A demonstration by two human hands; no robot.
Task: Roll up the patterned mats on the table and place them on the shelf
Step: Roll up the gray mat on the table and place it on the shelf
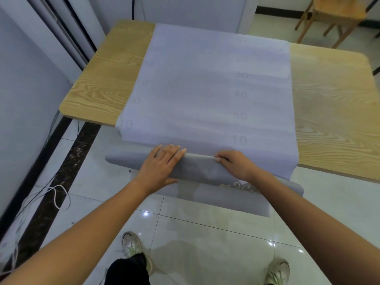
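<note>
A pale grey mat [209, 93] lies face down across the wooden table [333, 112], faint numbers showing through its back. Its near end hangs over the table's front edge and is folded up into a first turn [197, 169]; a strip of gold scroll pattern shows on the hanging part below. My left hand [160, 167] rests flat on the folded edge with straight fingers. My right hand [234, 163] pinches the fold's top edge with curled fingers. No shelf is in view.
A wooden chair [333, 15] stands at the back right. White wall panels and a cabinet close in the left and rear. Loose cables [51, 192] lie on the tiled floor at left. My shoes stand just below the table's front edge.
</note>
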